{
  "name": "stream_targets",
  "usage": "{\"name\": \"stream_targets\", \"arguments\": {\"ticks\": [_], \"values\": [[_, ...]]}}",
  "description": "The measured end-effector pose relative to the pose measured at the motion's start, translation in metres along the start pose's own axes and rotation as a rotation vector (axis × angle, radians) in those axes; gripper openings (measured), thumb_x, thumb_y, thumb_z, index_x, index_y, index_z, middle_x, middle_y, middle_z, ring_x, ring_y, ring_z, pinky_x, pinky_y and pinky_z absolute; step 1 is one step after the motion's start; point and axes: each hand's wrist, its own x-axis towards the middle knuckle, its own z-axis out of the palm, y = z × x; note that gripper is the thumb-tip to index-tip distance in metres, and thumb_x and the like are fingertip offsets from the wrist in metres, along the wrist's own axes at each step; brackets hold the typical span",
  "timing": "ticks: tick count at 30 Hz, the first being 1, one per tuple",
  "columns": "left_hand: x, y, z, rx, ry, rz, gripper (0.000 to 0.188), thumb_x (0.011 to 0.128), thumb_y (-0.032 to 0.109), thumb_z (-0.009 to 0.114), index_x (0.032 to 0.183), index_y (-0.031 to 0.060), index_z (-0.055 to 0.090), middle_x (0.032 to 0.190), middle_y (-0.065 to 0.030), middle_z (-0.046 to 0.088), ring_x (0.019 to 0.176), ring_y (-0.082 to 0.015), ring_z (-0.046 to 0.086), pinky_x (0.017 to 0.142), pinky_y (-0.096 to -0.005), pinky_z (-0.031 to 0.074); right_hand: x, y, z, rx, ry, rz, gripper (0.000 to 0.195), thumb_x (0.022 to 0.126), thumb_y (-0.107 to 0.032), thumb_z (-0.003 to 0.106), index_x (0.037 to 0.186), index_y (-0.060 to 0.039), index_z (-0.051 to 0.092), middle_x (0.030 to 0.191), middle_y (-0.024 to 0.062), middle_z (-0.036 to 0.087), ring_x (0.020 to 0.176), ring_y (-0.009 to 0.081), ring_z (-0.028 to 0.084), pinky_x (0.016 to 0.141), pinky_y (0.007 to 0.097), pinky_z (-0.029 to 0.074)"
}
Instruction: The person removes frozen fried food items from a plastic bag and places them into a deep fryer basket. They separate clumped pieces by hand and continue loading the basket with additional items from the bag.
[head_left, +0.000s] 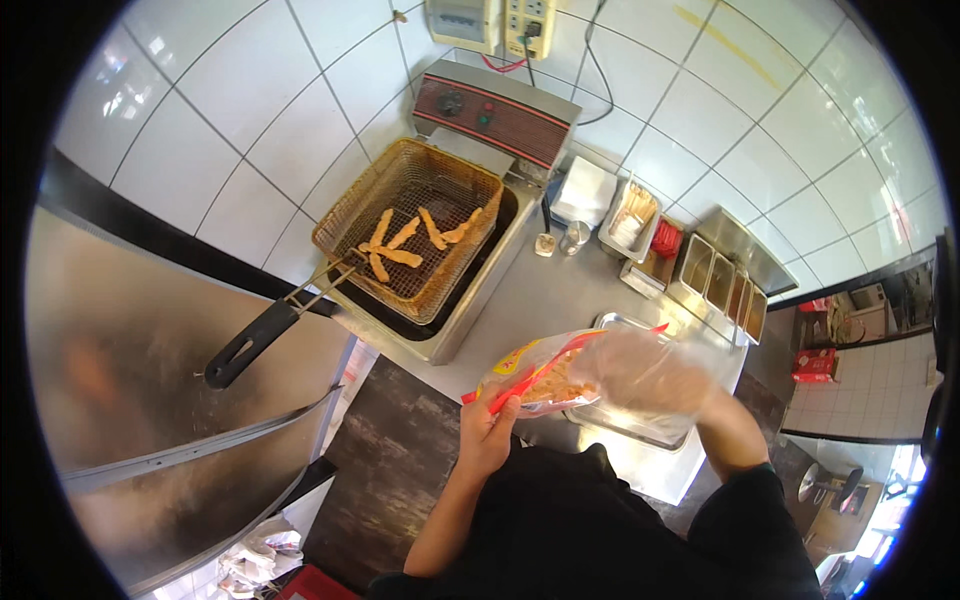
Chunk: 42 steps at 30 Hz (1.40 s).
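My left hand (486, 429) grips the red-edged rim of a clear plastic bag (559, 379) that has yellow and red print. Strips or pieces of orange-brown food show inside it. My right hand (652, 375), in a loose clear plastic glove, is blurred at the bag's mouth; its fingers cannot be made out. Beneath the bag and right hand lies a shallow metal tray (649, 437). Up and to the left, a wire fryer basket (480, 259) rests on the deep fryer (450, 349), holding several battered, golden strips (401, 257). Its black handle (255, 341) points to the lower left.
Along the tiled wall stand a stack of white paper sheets (585, 191), a shaker (575, 238), a container of wooden sticks (631, 217), red packets (666, 238) and a metal rack of condiment pans (720, 281). A steel cabinet or freezer (172, 360) is at left.
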Motion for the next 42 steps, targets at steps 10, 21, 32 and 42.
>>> {"name": "stream_targets", "arguments": {"ticks": [10, 21, 32, 42], "values": [[-0.020, 0.013, 0.002, 0.219, -0.220, -0.070, 0.020, 0.095, 0.007, 0.056, 0.111, -0.0020, 0.064, 0.118, -0.0132, 0.069, 0.078, -0.0143, 0.063, 0.072, -0.0280, 0.050, 0.023, 0.058, 0.111, 0.376, -0.259, 0.116, 0.030, 0.094, -0.019, 0.050, 0.120, -0.0083, 0.061, 0.092, 0.0152, 0.065, 0.089, 0.0334, 0.064, 0.086, 0.0442, 0.050], [-0.024, 0.021, 0.025, 0.190, -0.193, -0.031, 0.028, 0.096, 0.006, 0.055, 0.122, 0.0017, 0.063, 0.097, -0.0124, 0.070, 0.069, -0.0130, 0.058, 0.070, -0.0250, 0.047, 0.014, 0.050, 0.104, 0.515, -0.245, 0.083, 0.031, 0.094, -0.020, 0.050, 0.122, -0.0091, 0.060, 0.094, 0.0156, 0.065, 0.091, 0.0334, 0.064, 0.087, 0.0443, 0.050], [-0.029, 0.016, 0.022, 0.163, -0.187, 0.012, 0.030, 0.097, 0.007, 0.054, 0.125, 0.0035, 0.063, 0.096, -0.0167, 0.070, 0.078, -0.0162, 0.065, 0.074, -0.0266, 0.049, 0.009, 0.037, 0.107, 0.559, -0.220, 0.076, 0.032, 0.094, -0.021, 0.051, 0.124, -0.0098, 0.059, 0.096, 0.0160, 0.065, 0.092, 0.0334, 0.064, 0.088, 0.0443, 0.050], [-0.031, 0.008, 0.010, 0.155, -0.138, 0.039, 0.030, 0.096, 0.006, 0.054, 0.123, 0.0034, 0.065, 0.092, -0.0121, 0.068, 0.073, -0.0126, 0.059, 0.072, -0.0254, 0.047, -0.001, 0.031, 0.098, 0.584, -0.218, 0.082, 0.033, 0.095, -0.021, 0.051, 0.125, -0.0105, 0.058, 0.098, 0.0164, 0.065, 0.094, 0.0334, 0.064, 0.088, 0.0444, 0.049]]}}
